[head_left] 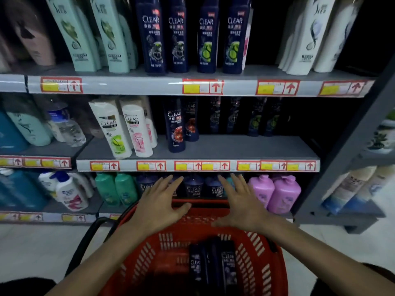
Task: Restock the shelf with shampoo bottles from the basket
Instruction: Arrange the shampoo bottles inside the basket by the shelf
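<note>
In the red basket point(136, 263), close to the person's body, sit the dark blue shampoo bottles point(210, 265), packed side by side. I cannot tell if they stand up or lean. They look like hard plastic, so I think they are stiff and will not break from a bump. They are likely full, so each one may be a bit heavy. The sides look smooth and shiny, so they may be slippery. A good place to hold one is round the middle of its body, thumb on one flat side and fingers on the other, not by the cap.

The left hand point(159, 201) and the right hand point(241, 201) are both spread flat with straight fingers, palms down, and they hold nothing. They hover over the far edge of the basket, near each other but apart. The bottles are lower and nearer the person than both hands, between the two arms, so a hand must move toward the body and down to reach them.

The middle shelf point(245, 148) has bare room at its front, with more dark bottles point(235, 118) standing at the back
</note>
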`<state>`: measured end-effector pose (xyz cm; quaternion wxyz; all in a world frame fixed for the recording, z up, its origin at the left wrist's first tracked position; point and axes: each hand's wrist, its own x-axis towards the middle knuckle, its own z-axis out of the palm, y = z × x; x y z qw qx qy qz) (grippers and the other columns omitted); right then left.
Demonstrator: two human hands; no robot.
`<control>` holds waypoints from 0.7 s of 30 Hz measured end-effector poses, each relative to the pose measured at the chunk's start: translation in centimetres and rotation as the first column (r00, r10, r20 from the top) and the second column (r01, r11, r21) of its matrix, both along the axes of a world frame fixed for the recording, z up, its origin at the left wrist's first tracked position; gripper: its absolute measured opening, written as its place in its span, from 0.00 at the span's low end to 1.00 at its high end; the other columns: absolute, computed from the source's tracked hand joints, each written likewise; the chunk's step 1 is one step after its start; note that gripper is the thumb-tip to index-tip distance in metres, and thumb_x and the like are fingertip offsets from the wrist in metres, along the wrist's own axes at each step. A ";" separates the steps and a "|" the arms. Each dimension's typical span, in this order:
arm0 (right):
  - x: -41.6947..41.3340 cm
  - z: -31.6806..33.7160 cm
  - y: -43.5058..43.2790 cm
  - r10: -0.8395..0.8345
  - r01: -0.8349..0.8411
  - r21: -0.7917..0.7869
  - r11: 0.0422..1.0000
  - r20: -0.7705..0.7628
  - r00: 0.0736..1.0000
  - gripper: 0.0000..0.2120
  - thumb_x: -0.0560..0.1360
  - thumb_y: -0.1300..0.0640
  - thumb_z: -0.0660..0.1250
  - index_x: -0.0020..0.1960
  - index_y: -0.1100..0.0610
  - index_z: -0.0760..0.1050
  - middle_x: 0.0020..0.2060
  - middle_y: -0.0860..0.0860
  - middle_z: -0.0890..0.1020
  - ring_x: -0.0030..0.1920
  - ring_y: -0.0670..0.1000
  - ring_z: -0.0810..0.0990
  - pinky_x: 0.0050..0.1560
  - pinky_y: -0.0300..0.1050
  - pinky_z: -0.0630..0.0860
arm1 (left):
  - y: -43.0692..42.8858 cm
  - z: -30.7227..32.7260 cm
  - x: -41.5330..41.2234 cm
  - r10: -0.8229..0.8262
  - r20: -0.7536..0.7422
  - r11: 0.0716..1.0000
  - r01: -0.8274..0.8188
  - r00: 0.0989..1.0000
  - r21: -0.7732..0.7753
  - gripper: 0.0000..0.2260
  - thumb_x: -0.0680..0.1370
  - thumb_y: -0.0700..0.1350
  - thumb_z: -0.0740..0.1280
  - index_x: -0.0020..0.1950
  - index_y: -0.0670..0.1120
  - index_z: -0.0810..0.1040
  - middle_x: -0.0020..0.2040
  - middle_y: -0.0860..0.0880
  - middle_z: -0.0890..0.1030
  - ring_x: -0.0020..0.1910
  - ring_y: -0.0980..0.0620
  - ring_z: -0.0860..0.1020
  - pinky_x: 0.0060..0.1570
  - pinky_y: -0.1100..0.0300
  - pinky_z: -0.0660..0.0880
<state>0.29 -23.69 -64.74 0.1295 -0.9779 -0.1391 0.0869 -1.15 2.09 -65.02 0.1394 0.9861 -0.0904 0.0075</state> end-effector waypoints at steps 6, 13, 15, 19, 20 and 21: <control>-2.8 -5.9 -1.7 0.113 -0.128 -0.125 0.984 -0.122 0.986 0.59 0.68 0.33 0.75 0.83 0.49 0.40 0.82 0.59 0.43 0.82 0.62 0.39 0.81 0.59 0.44 | 0.5 -4.6 -2.1 -0.069 -0.123 0.977 0.092 0.990 0.191 0.39 0.72 0.74 0.52 0.81 0.63 0.49 0.82 0.57 0.51 0.82 0.49 0.50 0.78 0.43 0.53; -5.5 -12.2 -4.9 0.321 -0.383 -0.298 0.874 -0.235 0.917 0.45 0.76 0.41 0.68 0.83 0.52 0.47 0.78 0.57 0.57 0.77 0.60 0.58 0.79 0.54 0.55 | 3.6 -10.8 -4.2 -0.041 -0.296 0.899 0.165 0.954 0.406 0.36 0.76 0.68 0.59 0.81 0.60 0.52 0.82 0.55 0.54 0.81 0.47 0.53 0.78 0.41 0.52; -6.1 -13.3 -5.8 0.320 -0.409 -0.326 0.852 -0.294 0.901 0.43 0.77 0.43 0.68 0.83 0.52 0.48 0.78 0.58 0.58 0.77 0.60 0.60 0.79 0.54 0.56 | 4.6 -12.6 -4.8 -0.033 -0.339 0.848 0.206 0.940 0.488 0.36 0.76 0.65 0.60 0.81 0.58 0.53 0.82 0.52 0.55 0.81 0.45 0.52 0.76 0.37 0.52; -6.3 -14.8 -6.5 0.306 -0.460 -0.412 0.786 -0.387 0.870 0.41 0.75 0.43 0.68 0.82 0.51 0.53 0.79 0.58 0.59 0.78 0.60 0.59 0.79 0.58 0.54 | 6.0 -15.5 -5.8 -0.016 -0.405 0.676 0.308 0.914 0.669 0.40 0.75 0.67 0.60 0.82 0.53 0.51 0.82 0.45 0.53 0.81 0.41 0.47 0.74 0.32 0.41; -6.3 -14.9 -6.5 0.296 -0.465 -0.425 0.776 -0.405 0.865 0.39 0.75 0.43 0.68 0.81 0.50 0.56 0.79 0.58 0.59 0.78 0.60 0.59 0.79 0.58 0.54 | 6.3 -15.8 -5.9 -0.010 -0.416 0.639 0.326 0.909 0.696 0.40 0.76 0.67 0.59 0.83 0.52 0.50 0.82 0.43 0.52 0.81 0.39 0.46 0.73 0.31 0.39; -6.2 -14.9 -6.5 0.285 -0.466 -0.442 0.767 -0.416 0.864 0.37 0.76 0.43 0.67 0.80 0.50 0.58 0.79 0.58 0.59 0.78 0.61 0.59 0.79 0.57 0.54 | 6.4 -16.0 -5.9 -0.002 -0.429 0.607 0.342 0.903 0.718 0.37 0.79 0.64 0.57 0.83 0.51 0.49 0.82 0.42 0.51 0.81 0.37 0.46 0.73 0.30 0.38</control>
